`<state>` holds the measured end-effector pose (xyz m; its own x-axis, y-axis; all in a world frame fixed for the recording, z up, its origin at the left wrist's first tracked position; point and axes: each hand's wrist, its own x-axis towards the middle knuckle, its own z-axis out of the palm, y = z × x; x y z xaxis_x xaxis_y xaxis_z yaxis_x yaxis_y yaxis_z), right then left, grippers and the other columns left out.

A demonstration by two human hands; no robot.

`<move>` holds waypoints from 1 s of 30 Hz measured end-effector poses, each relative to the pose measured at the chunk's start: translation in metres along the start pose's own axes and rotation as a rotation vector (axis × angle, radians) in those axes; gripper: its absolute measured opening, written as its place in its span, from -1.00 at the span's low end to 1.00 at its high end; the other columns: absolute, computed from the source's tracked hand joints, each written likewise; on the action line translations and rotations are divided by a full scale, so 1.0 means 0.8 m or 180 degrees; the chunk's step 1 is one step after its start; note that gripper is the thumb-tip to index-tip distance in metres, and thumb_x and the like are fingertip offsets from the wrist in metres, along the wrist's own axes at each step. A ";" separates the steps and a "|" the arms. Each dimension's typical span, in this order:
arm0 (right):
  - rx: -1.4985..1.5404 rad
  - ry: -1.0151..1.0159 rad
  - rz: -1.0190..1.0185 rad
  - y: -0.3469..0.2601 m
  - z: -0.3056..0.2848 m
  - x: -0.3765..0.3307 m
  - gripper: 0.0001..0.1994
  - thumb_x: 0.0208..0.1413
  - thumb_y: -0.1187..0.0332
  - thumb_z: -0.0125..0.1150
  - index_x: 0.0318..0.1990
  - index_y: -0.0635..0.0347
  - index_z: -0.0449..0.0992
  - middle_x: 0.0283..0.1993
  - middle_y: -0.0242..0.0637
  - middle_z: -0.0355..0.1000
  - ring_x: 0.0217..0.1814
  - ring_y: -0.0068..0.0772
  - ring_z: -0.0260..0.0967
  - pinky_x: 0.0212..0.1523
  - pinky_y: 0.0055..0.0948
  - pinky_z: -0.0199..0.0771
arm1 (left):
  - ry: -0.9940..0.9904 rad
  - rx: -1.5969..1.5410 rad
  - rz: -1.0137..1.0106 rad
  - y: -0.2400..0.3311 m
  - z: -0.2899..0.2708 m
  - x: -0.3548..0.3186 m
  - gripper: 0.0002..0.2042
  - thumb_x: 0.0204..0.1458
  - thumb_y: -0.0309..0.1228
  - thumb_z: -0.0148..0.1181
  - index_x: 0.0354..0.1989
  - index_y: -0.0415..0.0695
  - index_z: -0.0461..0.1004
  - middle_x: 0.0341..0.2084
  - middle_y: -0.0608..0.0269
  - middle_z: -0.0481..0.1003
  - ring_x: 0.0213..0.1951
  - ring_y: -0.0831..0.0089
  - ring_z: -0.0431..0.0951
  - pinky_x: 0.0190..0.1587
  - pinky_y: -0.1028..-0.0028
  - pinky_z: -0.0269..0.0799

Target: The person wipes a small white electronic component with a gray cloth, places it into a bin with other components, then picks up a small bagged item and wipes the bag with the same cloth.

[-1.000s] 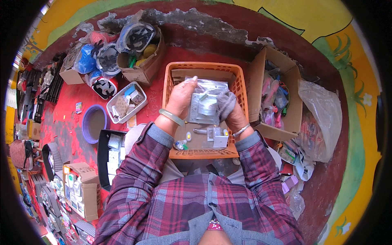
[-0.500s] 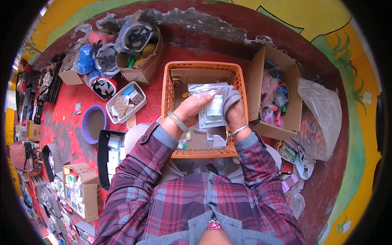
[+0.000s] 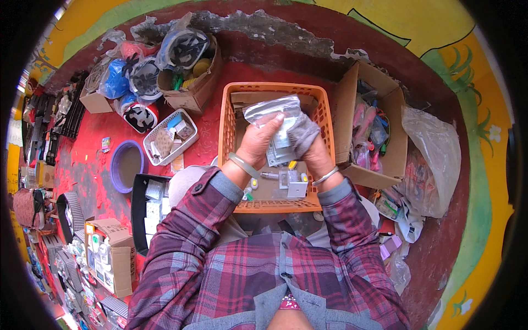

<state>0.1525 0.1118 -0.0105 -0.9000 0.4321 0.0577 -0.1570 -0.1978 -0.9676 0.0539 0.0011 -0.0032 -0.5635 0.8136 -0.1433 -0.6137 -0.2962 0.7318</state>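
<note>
Both forearms in plaid sleeves reach forward from the near edge, converging. Left hand (image 3: 257, 144) raised, fingers curled in a pinch, bangle at the wrist. Right hand (image 3: 311, 147) close beside it, fingers closed, bracelet at wrist.

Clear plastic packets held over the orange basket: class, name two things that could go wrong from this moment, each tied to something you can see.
1. The left hand and right hand pinch a loose stack of clear plastic packets; one could slide out and land among the small parts in the orange basket.
2. The open cardboard box stands close by the basket, so a dropped packet might fall in there.
</note>
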 end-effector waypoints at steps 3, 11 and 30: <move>-0.0897 0.0233 -0.0369 0.017 -0.002 0.001 -0.64 0.05 0.33 0.16 0.00 0.25 0.37 -0.06 -0.31 0.39 -0.04 -0.48 0.31 -0.06 -0.54 0.30 | 0.0004 0.0009 -0.0268 -0.005 -0.002 0.000 -0.71 0.05 -0.37 0.10 -0.07 -0.23 0.40 -0.18 0.22 0.46 -0.16 0.43 0.47 -0.06 0.47 0.37; -0.0134 0.0667 -0.0448 0.046 -0.024 0.007 -0.77 0.12 0.41 0.02 -0.09 0.32 0.39 -0.13 -0.29 0.39 -0.13 -0.46 0.31 -0.11 -0.51 0.32 | -0.0348 -0.0493 -0.0492 0.001 0.002 -0.006 -0.67 0.00 -0.47 0.12 -0.04 -0.26 0.35 -0.20 0.17 0.47 -0.16 0.38 0.50 -0.06 0.39 0.42; -0.0190 0.0655 -0.0680 0.045 -0.031 0.005 -0.71 0.15 0.37 0.02 0.00 0.30 0.33 -0.02 -0.31 0.33 -0.02 -0.47 0.29 0.00 -0.50 0.32 | 0.0280 -0.1596 -0.0087 -0.010 0.005 0.004 -0.65 0.13 -0.27 -0.01 0.02 -0.20 0.28 -0.10 0.13 0.43 -0.06 0.23 0.45 0.04 0.21 0.35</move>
<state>0.1529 0.1279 -0.0514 -0.7469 0.6287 0.2165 -0.3043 -0.0337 -0.9520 0.0593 0.0081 -0.0067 -0.5748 0.7856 -0.2293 -0.8067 -0.4967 0.3202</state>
